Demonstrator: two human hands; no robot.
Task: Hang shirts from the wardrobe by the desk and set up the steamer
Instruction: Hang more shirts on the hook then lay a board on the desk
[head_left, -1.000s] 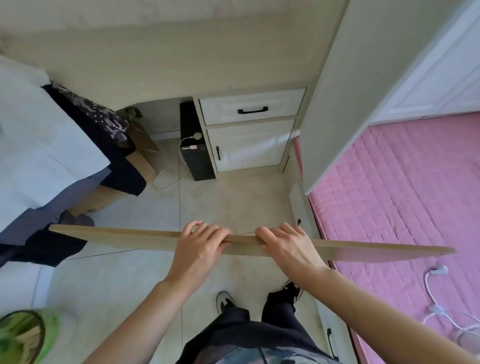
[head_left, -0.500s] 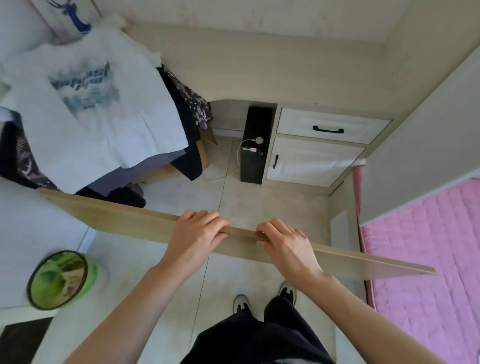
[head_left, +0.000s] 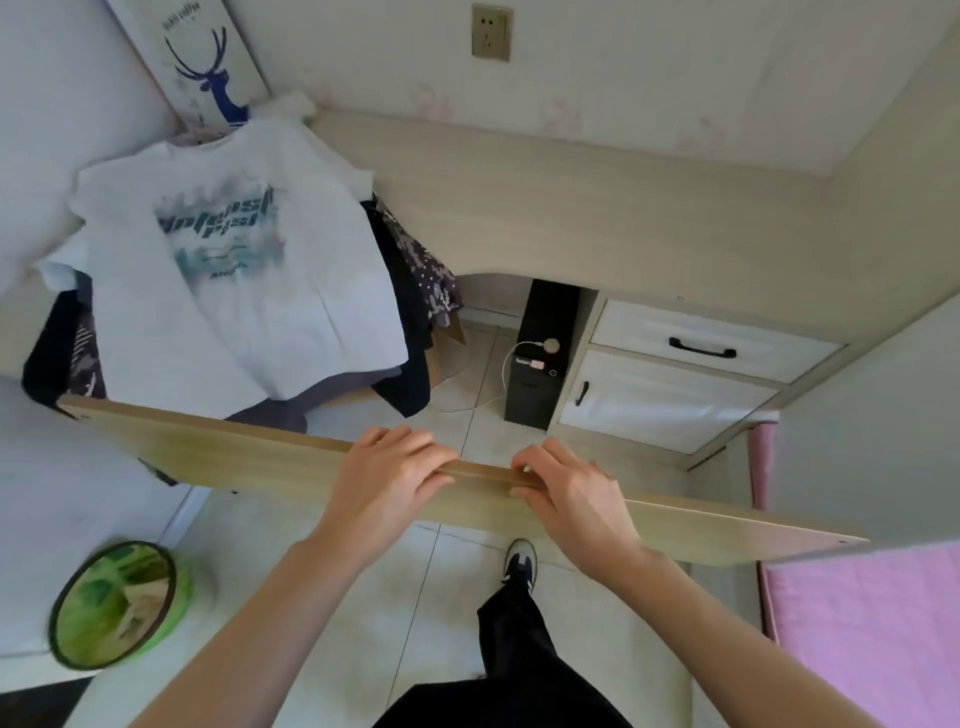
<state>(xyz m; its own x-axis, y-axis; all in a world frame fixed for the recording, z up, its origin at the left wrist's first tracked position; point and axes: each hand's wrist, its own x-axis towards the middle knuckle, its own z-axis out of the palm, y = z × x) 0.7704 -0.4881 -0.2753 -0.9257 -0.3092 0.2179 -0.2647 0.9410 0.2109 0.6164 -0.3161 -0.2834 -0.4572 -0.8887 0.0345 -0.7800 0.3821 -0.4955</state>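
A long pale wooden board (head_left: 249, 452) stretches across the view at waist height. My left hand (head_left: 384, 480) and my right hand (head_left: 569, 491) both grip its top edge near the middle, fingers curled over it. A white printed T-shirt (head_left: 239, 270) hangs at the upper left over darker garments (head_left: 410, 322), beside the desk (head_left: 597, 218). No steamer is in view.
The desk has a drawer (head_left: 711, 343) and a cupboard door (head_left: 654, 400), with a black computer tower (head_left: 540, 358) under it. A green round basket (head_left: 117, 603) stands on the tiled floor at the lower left. A pink bed (head_left: 867, 639) lies at the right. A wall socket (head_left: 491, 31) is above the desk.
My view has swung left and up, bringing the hanging shirt, desk top and socket into sight. Both hands keep the same hold on the board, whose left end now sits higher.
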